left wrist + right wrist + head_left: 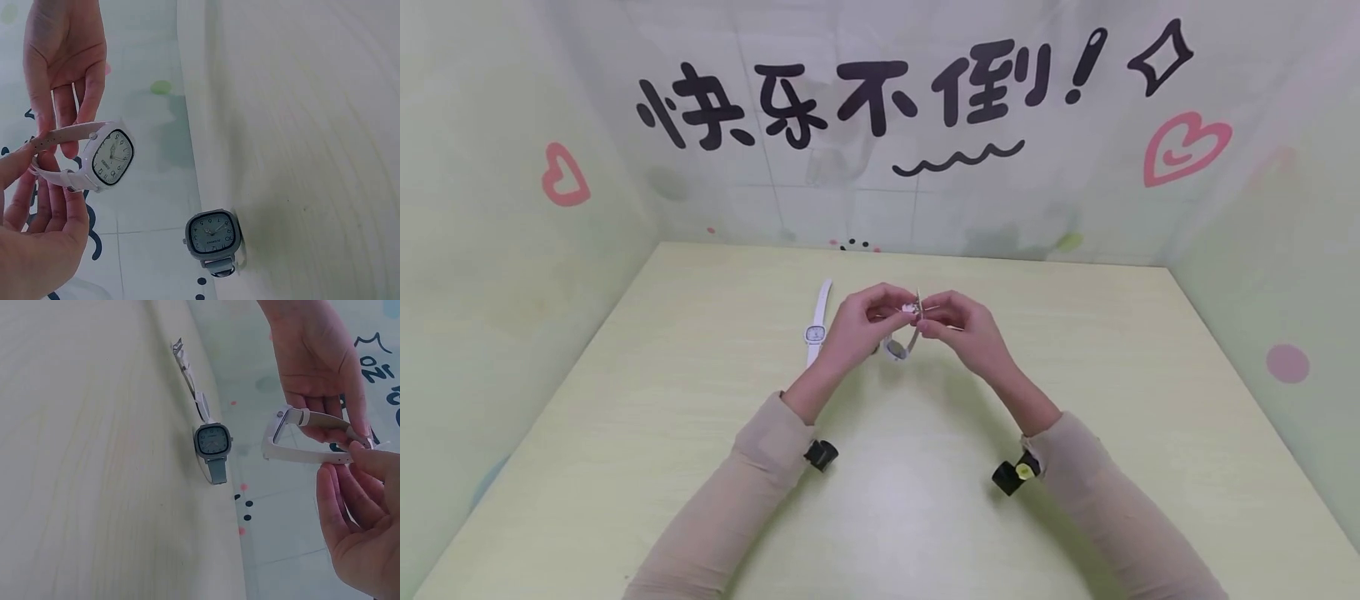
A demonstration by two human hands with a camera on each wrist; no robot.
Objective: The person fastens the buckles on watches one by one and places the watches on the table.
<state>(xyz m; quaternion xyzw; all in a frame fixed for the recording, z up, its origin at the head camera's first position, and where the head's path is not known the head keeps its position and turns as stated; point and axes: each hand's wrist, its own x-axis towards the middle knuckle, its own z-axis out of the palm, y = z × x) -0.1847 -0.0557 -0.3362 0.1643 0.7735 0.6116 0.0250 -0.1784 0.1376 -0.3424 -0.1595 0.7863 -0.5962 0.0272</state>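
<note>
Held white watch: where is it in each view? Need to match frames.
Head: held white watch near centre.
Left wrist: held white watch at left, about mid-height.
Right wrist: held white watch at right, about mid-height.
Shared landmark: left hand, holding it.

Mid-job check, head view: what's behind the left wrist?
On the table, the lower strap of a white watch runs to the edge of the left wrist; whatever lies behind the wrist is covered and cannot be seen there.
</note>
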